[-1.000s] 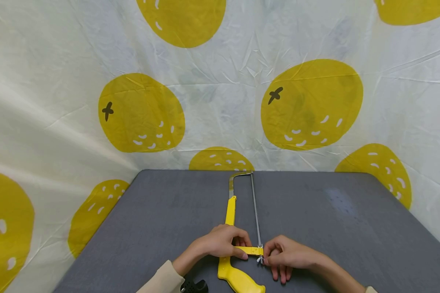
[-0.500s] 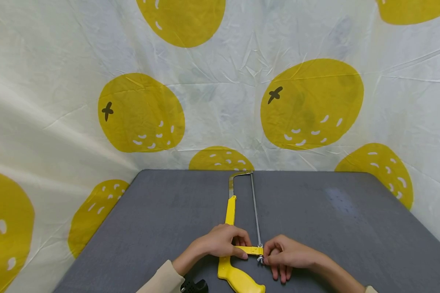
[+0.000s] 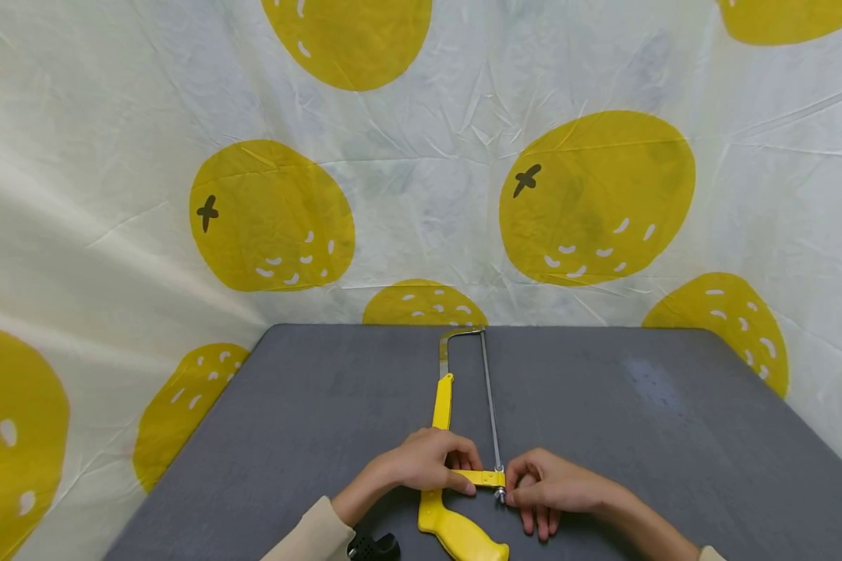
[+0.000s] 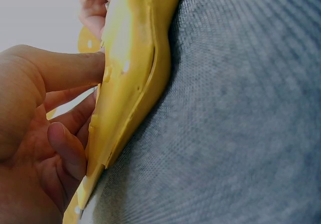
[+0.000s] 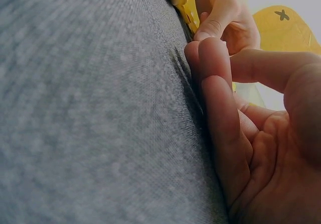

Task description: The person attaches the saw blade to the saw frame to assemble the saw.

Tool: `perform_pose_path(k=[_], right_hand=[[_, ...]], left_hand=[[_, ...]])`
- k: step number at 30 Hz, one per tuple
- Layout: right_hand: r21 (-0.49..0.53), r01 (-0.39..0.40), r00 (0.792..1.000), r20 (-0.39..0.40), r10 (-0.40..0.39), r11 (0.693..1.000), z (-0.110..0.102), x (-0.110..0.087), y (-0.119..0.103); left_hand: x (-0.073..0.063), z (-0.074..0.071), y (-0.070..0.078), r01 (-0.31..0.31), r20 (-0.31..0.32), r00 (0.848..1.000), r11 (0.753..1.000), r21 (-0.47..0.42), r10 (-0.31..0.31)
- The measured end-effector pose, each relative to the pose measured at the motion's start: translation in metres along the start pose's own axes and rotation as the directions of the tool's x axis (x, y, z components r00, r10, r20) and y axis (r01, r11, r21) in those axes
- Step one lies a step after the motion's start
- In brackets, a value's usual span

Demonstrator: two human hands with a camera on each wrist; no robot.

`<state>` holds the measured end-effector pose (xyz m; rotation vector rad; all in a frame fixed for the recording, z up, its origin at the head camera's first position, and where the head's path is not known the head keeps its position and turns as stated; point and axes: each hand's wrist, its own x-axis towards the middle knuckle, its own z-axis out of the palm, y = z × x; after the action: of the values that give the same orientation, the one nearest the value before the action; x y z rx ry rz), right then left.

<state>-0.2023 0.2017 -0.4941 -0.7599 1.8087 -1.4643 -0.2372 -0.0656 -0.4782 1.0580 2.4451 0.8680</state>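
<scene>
A hacksaw (image 3: 465, 534) with a yellow handle and a metal front frame lies on the grey table, its far end pointing away from me. Its thin blade (image 3: 489, 405) runs along the right side. My left hand (image 3: 431, 461) grips the yellow crosspiece (image 3: 482, 478) near the handle, thumb on the near side and fingers beyond it. At the crosspiece's right end, my right hand (image 3: 557, 487) pinches the small metal wing nut (image 3: 500, 495) between thumb and forefinger, the other fingers lying lower. In the right wrist view the right fingers hide the nut.
The grey table (image 3: 603, 405) reaches back to a white curtain (image 3: 428, 202) printed with big yellow fruit. A black device (image 3: 373, 548) sits at the left wrist, beside the beige sleeve (image 3: 316, 534).
The wing nut's wings stand at a slightly different angle, turned within the right fingertips. Both hands and the hacksaw keep their places.
</scene>
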Motion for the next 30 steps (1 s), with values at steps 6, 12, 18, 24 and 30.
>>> perform_pose_path(k=[6,12,18,24,30], right_hand=[[-0.011,0.003,1.000,-0.005,-0.003,1.000,0.0001,0.0001,-0.0004],[-0.011,0.003,1.000,-0.009,-0.003,1.000,0.0007,0.0004,0.0001],[0.000,0.001,1.000,-0.011,-0.001,1.000,0.0001,-0.0001,-0.0001],[0.002,0.001,1.000,-0.005,-0.001,1.000,-0.0002,-0.0008,-0.0013],[0.008,-0.004,1.000,0.016,0.004,1.000,0.0003,-0.0015,-0.0027]], left_hand=[[0.0000,-0.0003,0.0006,-0.001,0.000,1.000,1.000,0.009,0.001],[-0.0001,0.0005,0.0007,0.005,-0.001,1.000,1.000,0.013,-0.005],[-0.0003,0.0000,0.0011,0.006,0.005,1.000,1.000,0.008,-0.006],[-0.0004,-0.0007,0.0014,0.000,0.005,1.000,1.000,0.000,0.000],[-0.0002,-0.0009,0.0017,0.001,0.008,1.000,1.000,0.005,-0.001]])
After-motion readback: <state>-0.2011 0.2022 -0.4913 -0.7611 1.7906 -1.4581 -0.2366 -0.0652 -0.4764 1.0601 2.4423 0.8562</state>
